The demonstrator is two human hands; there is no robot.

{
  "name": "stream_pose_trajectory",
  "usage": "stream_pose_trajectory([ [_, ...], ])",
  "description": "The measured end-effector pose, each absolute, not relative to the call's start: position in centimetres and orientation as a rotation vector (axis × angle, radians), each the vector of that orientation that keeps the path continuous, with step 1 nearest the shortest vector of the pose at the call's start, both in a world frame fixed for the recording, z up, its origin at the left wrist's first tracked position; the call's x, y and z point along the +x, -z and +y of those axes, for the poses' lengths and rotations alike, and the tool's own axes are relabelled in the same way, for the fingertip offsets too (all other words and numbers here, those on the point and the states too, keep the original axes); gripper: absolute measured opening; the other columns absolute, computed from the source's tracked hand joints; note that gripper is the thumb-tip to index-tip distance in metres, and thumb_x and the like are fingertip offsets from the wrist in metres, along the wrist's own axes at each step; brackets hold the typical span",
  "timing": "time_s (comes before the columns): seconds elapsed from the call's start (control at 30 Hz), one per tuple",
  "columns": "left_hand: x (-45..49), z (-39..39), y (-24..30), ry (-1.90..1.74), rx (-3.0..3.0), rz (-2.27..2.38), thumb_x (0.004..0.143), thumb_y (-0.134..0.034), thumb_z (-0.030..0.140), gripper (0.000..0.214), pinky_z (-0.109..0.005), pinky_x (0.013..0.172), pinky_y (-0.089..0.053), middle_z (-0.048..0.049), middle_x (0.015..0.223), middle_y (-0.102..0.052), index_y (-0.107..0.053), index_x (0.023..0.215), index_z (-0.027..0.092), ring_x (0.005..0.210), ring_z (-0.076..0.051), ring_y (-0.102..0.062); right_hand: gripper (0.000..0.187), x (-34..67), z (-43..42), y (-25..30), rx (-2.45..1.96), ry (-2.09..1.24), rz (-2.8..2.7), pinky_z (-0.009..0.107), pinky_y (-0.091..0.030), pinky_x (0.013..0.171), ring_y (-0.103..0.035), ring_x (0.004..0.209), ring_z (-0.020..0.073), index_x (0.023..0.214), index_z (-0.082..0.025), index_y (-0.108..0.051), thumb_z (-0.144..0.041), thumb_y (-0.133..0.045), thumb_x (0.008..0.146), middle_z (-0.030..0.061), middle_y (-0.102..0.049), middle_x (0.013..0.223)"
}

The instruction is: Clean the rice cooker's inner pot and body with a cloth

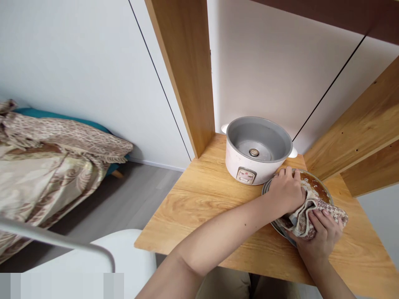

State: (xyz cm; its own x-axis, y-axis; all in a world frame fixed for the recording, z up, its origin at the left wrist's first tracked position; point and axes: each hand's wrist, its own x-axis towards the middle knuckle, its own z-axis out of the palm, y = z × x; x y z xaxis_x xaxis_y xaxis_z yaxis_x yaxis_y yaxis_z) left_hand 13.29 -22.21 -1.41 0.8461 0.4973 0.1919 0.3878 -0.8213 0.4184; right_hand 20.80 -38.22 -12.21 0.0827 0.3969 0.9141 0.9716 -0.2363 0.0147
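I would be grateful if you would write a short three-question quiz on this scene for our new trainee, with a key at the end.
1. True or false: the rice cooker is covered by a lid.
2. Multiple choice: what are the fingers of the right hand pressed on?
A) a cooker handle
B) a patterned cloth
C) a wooden upright
3. Fill in the blank: in the picture, the round metal-rimmed item under the hands lies to the ____ of the rice cooker.

Key:
1. False; its grey inside is open to view.
2. B
3. right
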Motion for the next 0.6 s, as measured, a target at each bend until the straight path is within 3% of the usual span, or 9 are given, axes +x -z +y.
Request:
stream_pose_trajectory([
  [0.17,13.26,-22.22,1.27,-0.389,2.647,0.662,0.103,-0.047,0.034,0.056,-0.044,0.107,-0.050,-0.0209,0.139,-0.060,-0.048,0.151,0.006,0.127,-0.034,-0.059,0.051,20.97,-38.36,12.31,-1.712,1.144,-1.384,0.068,-0.039,0.117,-0.064,0.118,0.0360,0.125,-0.018,-0.064,-0.056,-0.074,0.093,0.0146,-0.069,0.113],
  [0.6,13.29,-22.21,1.38,-0.402,2.656,0.662,0.103,-0.047,0.034,0.059,-0.045,0.108,-0.050,-0.0207,0.141,-0.059,-0.046,0.155,0.005,0.129,-0.034,-0.058,0.052,20.89,-38.33,12.40,-1.717,1.128,-1.371,0.069,-0.038,0.117,-0.064,0.118,0.0363,0.125,-0.018,-0.064,-0.059,-0.073,0.094,0.0152,-0.070,0.112],
])
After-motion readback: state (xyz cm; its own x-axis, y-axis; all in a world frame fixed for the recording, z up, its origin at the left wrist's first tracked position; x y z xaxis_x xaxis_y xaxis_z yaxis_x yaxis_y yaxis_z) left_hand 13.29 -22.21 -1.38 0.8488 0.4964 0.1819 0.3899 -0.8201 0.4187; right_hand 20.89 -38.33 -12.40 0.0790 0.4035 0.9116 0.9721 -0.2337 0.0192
